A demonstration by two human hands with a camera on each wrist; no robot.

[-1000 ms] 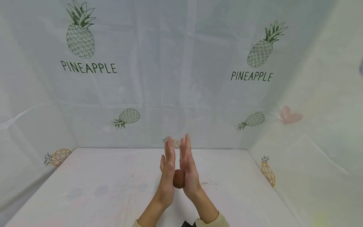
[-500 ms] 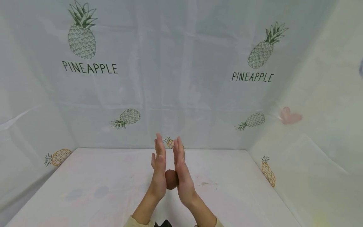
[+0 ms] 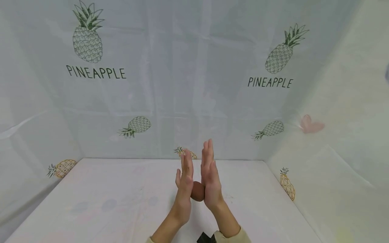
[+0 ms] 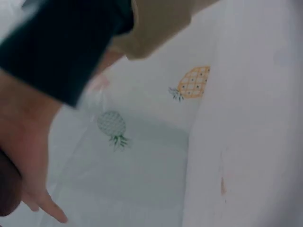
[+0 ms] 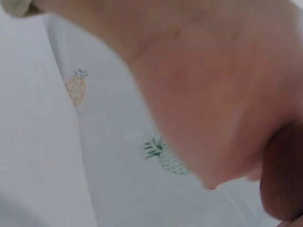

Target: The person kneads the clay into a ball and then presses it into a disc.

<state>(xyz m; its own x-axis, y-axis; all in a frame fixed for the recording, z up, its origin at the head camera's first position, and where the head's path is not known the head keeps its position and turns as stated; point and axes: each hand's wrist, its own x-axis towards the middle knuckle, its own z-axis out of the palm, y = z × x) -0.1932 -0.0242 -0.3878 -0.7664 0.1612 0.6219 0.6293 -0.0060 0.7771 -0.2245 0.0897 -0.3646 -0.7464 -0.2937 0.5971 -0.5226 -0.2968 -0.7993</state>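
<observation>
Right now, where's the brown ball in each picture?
Head: the brown ball is below centre, between the left hand and right hand.
Left wrist: brown ball at the lower left edge, partly cut off.
Right wrist: brown ball at the lower right edge, partly cut off.
Shared landmark: the pineapple-print sheet.

Brown against pale grey on my remote feed.

I see a plain brown, rounded ball (image 3: 198,191) — one shade throughout; beige cloth sleeves (image 3: 234,237); a dark blue-green wristband (image 4: 61,47); a pale grey sheet (image 3: 182,84) printed with green-outlined pineapples (image 3: 87,44), orange cross-hatched pineapples (image 3: 287,186) and a pink heart (image 3: 311,124) — plus a white tabletop (image 3: 121,179), faintly blotched blue and pink.
</observation>
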